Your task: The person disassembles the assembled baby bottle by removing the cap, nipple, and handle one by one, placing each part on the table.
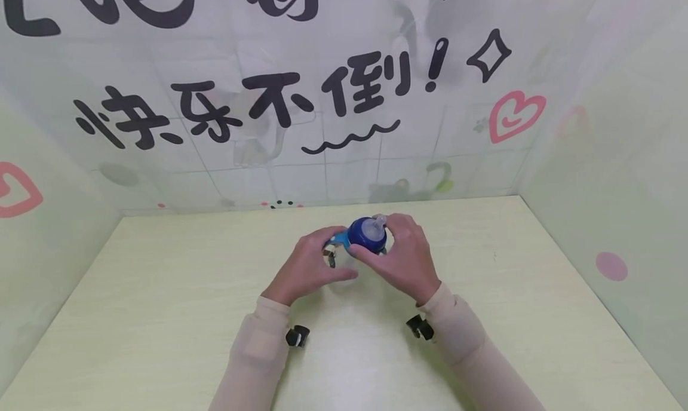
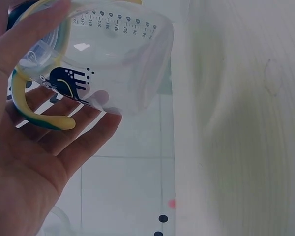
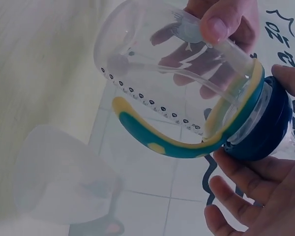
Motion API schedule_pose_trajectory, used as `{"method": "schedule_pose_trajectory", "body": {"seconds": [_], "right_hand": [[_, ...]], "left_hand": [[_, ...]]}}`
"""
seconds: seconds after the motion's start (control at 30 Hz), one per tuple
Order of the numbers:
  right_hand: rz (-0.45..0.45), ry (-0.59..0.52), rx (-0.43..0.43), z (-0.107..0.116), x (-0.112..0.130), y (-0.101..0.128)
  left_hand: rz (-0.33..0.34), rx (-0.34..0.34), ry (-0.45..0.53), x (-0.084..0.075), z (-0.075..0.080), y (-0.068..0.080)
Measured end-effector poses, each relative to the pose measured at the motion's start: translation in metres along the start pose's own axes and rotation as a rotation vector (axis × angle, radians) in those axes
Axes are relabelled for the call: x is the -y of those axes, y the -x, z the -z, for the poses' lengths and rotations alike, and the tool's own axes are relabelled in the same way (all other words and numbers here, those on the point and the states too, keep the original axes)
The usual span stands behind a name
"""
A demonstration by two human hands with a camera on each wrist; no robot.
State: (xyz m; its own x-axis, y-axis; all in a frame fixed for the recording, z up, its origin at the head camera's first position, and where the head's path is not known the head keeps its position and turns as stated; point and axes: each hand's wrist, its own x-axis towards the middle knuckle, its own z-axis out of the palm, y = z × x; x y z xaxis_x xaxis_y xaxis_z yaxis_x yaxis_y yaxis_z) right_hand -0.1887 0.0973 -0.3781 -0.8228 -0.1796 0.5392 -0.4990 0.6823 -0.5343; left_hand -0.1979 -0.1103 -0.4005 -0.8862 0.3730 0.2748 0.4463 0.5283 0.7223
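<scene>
A clear baby bottle is held between both hands above the pale table, near its far edge by the wall. The bottle looks empty: through its see-through body only fingers and the tiled wall behind show. It lies tilted on its side, its long axis running roughly across the person from left to right, with the dark blue cap and its clear teat toward the right hand and the rounded base toward the left. A scale of small numbers runs along the body, and a teal and yellow handle loops out from the collar under the cap.

The left hand wraps its fingers and thumb round the body. The right hand curls round the blue cap. The two hands sit close together, touching the bottle from either side.
</scene>
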Motion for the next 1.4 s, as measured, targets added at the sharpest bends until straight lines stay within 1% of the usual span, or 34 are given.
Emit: {"method": "schedule_pose_trajectory", "body": {"seconds": [0.27, 0.47, 0.67, 0.87, 1.17, 1.4], "right_hand": [[0.046, -0.003, 0.013, 0.008, -0.001, -0.002], [0.071, -0.022, -0.023, 0.013, 0.001, -0.003], [0.082, -0.060, -0.060, 0.019, 0.004, -0.004], [0.099, -0.104, -0.120, 0.024, 0.006, -0.004], [0.122, -0.151, -0.233, 0.034, 0.011, -0.006], [0.147, -0.201, -0.285, 0.045, 0.014, -0.005]], "left_hand": [[0.020, 0.028, 0.032, -0.002, -0.001, -0.001], [0.033, 0.055, 0.043, -0.004, -0.002, -0.001], [0.018, 0.058, 0.050, -0.003, -0.002, -0.001], [0.019, 0.069, 0.049, -0.002, -0.002, -0.001], [0.043, 0.062, 0.047, -0.003, 0.001, 0.000], [0.051, 0.062, 0.040, -0.004, 0.000, 0.000]]}}
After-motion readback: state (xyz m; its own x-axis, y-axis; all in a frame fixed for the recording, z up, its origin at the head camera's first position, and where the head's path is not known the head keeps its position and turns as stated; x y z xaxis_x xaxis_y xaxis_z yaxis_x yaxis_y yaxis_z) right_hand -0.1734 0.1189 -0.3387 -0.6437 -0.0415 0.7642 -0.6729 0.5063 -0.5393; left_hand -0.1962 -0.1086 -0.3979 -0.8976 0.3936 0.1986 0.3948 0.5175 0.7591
